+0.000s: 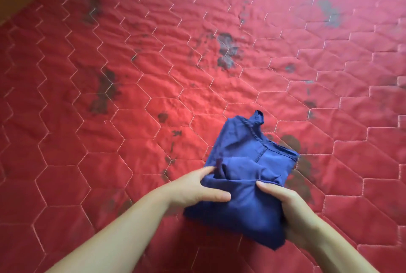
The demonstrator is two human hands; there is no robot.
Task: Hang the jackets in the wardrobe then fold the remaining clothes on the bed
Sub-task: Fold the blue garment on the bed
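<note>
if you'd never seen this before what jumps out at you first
The blue garment, already folded into a compact bundle, stands out low and right of centre against the red quilted bedspread that fills nearly the whole view. Both hands grip it: the left hand on its left edge, the right hand on its near right side. Dark worn patches are scattered across the spread's hexagon stitching.

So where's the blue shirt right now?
In the head view the folded blue shirt lies low and right of centre on the red quilted bedcover, held between the left hand and right hand.
</note>
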